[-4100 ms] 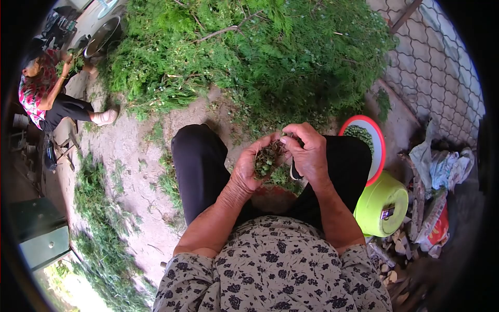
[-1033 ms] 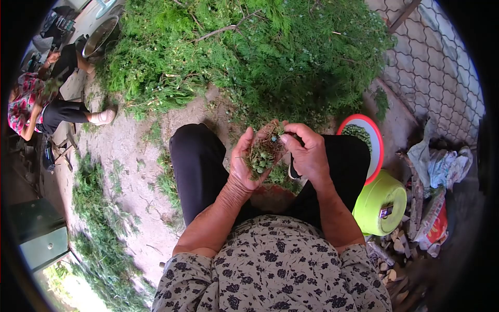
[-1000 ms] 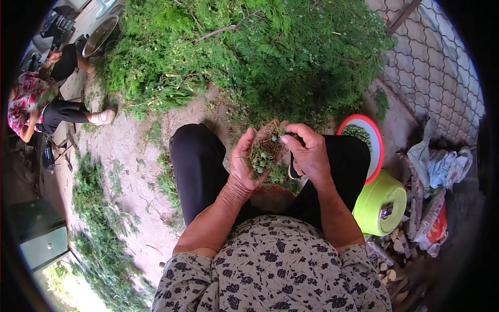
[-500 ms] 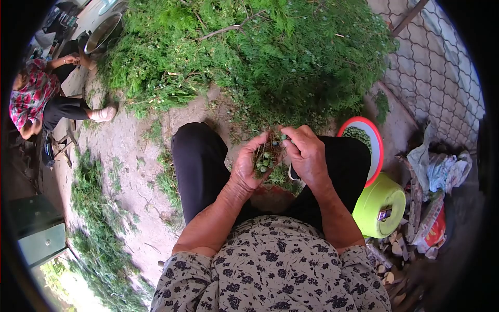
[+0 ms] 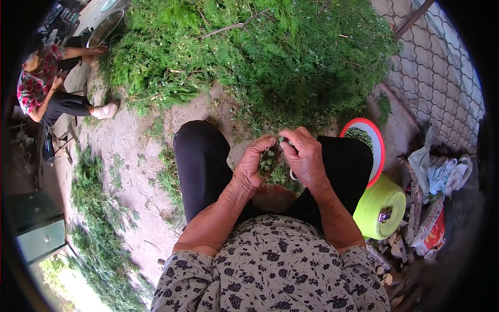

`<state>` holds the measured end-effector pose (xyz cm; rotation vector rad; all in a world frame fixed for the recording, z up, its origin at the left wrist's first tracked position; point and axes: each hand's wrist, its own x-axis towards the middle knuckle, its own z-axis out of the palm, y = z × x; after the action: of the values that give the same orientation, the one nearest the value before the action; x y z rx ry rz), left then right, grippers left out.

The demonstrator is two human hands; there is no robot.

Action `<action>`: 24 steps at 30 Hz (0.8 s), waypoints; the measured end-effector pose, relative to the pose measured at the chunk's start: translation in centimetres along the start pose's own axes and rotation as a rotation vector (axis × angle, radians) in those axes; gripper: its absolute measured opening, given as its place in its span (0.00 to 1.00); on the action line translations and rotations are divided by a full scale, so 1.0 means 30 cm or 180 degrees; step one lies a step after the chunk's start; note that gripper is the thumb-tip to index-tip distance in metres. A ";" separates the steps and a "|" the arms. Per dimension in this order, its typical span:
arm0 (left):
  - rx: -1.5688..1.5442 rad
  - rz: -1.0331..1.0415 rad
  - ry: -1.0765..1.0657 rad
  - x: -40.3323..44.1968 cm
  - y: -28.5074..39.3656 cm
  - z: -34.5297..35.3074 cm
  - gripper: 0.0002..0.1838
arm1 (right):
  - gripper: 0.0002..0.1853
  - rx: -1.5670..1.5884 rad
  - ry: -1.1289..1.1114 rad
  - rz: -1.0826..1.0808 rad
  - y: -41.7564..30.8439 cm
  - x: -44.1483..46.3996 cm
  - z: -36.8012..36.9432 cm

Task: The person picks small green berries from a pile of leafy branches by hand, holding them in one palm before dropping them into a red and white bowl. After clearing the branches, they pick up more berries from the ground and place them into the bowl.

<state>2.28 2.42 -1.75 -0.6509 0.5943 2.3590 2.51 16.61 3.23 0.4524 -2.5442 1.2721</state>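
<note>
At the far left, a co-worker [image 5: 39, 78] in a red patterned top sat with one arm stretched toward the large metal bowl [image 5: 123, 21] and the other hand raised near the chest; half a second earlier that hand had been lower, by the hip. Nearer, a strip of green cuttings [image 5: 99, 218] lay along the ground. Beyond the knees spread the big heap of leafy branches [image 5: 234, 62].

Between the knees, the left hand [image 5: 249, 166] was curled around a small clump of green cones and stems [image 5: 267, 162]. The clump lay in that palm, its long axis running roughly away from the wearer, the far end leaning slightly right toward the other fingertips. The palm had closed further than before, so less of the clump showed. The right hand [image 5: 306, 158] pinched a small green piece [image 5: 281, 139] between thumb and forefinger, just beside the left fingertips.

Further right, a white basin with a red rim [image 5: 382, 151] held green cones [image 5: 358, 134]. Just below it in view, a lime-green tub [image 5: 379, 205] lay tipped over, its dark label [image 5: 384, 215] too small to read. At the far right were a crumpled plastic bag [image 5: 449, 174] and a red-and-white bag [image 5: 435, 229] with yellow print that could not be made out.
</note>
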 end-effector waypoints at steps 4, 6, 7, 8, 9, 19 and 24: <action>-0.0159 -0.0054 0.0016 -0.005 -0.001 0.007 0.11 | 0.15 -0.0137 0.0151 -0.0078 0.003 -0.002 0.002; -0.0337 -0.0142 0.0071 -0.019 0.007 0.022 0.13 | 0.14 -0.0241 0.0076 0.0014 -0.006 -0.004 0.000; -0.0266 -0.0082 -0.0041 -0.029 0.011 0.032 0.13 | 0.13 -0.0348 0.0000 0.0107 -0.009 -0.005 -0.001; -0.0195 -0.0024 -0.0154 -0.033 0.012 0.037 0.13 | 0.13 -0.0348 0.0001 0.0108 -0.009 -0.006 0.000; -0.0193 -0.0025 -0.0153 -0.029 0.009 0.033 0.13 | 0.12 -0.0376 -0.0021 0.0079 -0.009 -0.007 0.002; 0.0223 -0.0047 0.0287 -0.018 0.001 0.026 0.12 | 0.13 0.0289 0.0055 0.0294 0.024 -0.005 -0.004; -0.0314 -0.0235 -0.0005 -0.015 0.008 0.010 0.12 | 0.13 0.0073 0.0069 0.0307 0.019 -0.005 -0.008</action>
<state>2.34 2.22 -1.20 -0.7026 0.4475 2.3309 2.46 17.16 2.91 0.3222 -2.5639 1.3331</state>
